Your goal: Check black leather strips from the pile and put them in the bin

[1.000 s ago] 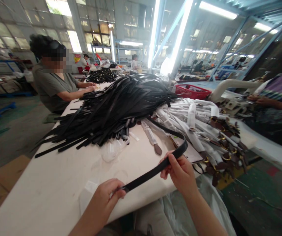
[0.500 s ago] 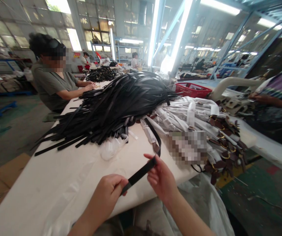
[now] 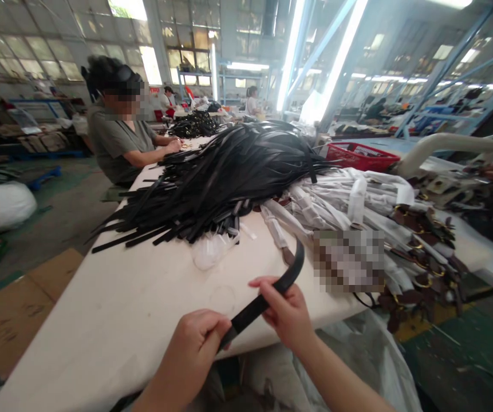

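A flat black strap (image 3: 250, 312) is stretched between my two hands above the near edge of the table. My left hand (image 3: 201, 337) pinches it at the lower end, thumb on top. Farther up the strap, my right hand (image 3: 287, 312) grips it between thumb and fingers, and the free end curves upward beyond. Just past that curve lies a white-wrapped strap (image 3: 275, 229) with a brown tip. A large heap of black straps (image 3: 229, 166) covers the middle of the table (image 3: 113, 303), with a crumpled clear plastic piece (image 3: 212, 249) at its front.
White-wrapped straps (image 3: 358, 197) with brown ends and gold rings hang over the right table edge. Behind them stand a red basket (image 3: 360, 155) and a sewing machine (image 3: 448, 166). A co-worker (image 3: 121, 131) sits at the left side. Cardboard (image 3: 27, 315) lies on the floor.
The view has swung left, so the scene sits farther right. The strap's far end has come away from the pile area and now curls free beyond my right hand.
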Motion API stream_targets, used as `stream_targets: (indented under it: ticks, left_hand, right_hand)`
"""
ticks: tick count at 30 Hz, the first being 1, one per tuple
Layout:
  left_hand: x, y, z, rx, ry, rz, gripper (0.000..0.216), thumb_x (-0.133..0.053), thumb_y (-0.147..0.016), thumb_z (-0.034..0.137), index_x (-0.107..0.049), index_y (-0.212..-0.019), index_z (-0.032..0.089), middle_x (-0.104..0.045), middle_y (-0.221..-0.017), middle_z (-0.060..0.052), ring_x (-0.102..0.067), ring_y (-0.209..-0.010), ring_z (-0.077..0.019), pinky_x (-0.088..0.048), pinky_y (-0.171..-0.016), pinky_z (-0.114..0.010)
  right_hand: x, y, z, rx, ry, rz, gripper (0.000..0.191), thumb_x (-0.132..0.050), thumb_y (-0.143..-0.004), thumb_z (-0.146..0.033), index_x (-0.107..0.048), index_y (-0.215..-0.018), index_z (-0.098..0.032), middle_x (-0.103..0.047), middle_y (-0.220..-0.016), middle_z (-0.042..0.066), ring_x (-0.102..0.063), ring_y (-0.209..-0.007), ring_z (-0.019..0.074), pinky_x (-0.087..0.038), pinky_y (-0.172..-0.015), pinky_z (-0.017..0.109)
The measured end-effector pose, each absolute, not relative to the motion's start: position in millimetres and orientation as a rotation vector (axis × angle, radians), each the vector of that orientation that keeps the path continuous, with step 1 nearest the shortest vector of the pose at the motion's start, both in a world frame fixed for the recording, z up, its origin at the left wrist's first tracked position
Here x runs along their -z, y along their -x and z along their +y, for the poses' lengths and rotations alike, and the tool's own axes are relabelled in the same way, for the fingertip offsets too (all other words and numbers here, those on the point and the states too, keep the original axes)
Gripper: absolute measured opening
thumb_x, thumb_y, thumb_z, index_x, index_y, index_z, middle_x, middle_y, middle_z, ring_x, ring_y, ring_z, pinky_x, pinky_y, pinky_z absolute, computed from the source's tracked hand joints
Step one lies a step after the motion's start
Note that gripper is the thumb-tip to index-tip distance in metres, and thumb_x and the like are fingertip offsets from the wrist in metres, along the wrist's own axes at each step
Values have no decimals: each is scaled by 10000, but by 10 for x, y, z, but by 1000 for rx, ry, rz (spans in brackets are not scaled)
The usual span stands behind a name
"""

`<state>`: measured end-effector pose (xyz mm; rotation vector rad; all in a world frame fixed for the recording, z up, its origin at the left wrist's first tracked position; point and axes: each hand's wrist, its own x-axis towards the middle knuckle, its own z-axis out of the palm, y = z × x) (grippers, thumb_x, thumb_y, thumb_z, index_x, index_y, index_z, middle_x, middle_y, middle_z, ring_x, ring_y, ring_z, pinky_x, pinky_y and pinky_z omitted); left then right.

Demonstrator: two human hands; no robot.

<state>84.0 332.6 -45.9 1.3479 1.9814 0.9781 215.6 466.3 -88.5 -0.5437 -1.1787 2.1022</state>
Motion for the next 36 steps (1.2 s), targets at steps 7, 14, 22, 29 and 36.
stream_targets:
  ticks: [7,14,22,29,36]
  left_hand:
    - [463,-753,3120,-975,-1234,2013,495,-413,-936,446,-634,-579,182,-642,-616,-30,-596,-635,-166,-384,-622,-255]
    - [472,-570,2831,-1070,-1026,2057,529,-434,-894,527,-678,-594,166,-617,-583,-32,-546,-576,-164,-365,-562,-254]
    - [522,-255,2101,-1175,-811,2206,542,-458,-851,604,-659,-600,167,-616,-572,-34,-533,-564,-172,-375,-540,-249]
    - [738,-46,929,-1325,-497,2533,437,-539,-826,578,-617,-666,178,-558,-582,-1,-512,-551,-166,-402,-524,-243]
    - [685,-99,610,-1371,-468,2682,355,-558,-834,492,-665,-718,175,-604,-606,-1,-537,-558,-160,-429,-534,-238]
  right_hand:
    - [859,-2031,4513,-2049,533,-1048,385,-708,-817,-545,-740,-863,-164,-239,-424,-117,-177,-359,30,-148,-339,153]
    - [764,-1659,4198,-2145,340,-1664,380,-690,-831,-461,-760,-963,-112,-455,-470,-57,-316,-368,43,-219,-353,177]
    - [653,-1122,3612,-2313,24,-1835,246,-632,-866,-335,-742,-910,-119,-585,-584,-11,-432,-406,45,-347,-361,141]
    - [694,-868,3123,-2675,-143,-1819,339,-679,-827,-460,-610,-925,-142,-626,-679,-10,-547,-469,63,-489,-451,163]
    - [584,-647,2669,-2607,-152,-2067,104,-565,-865,-181,-512,-776,-176,-582,-583,-40,-550,-417,77,-400,-363,131]
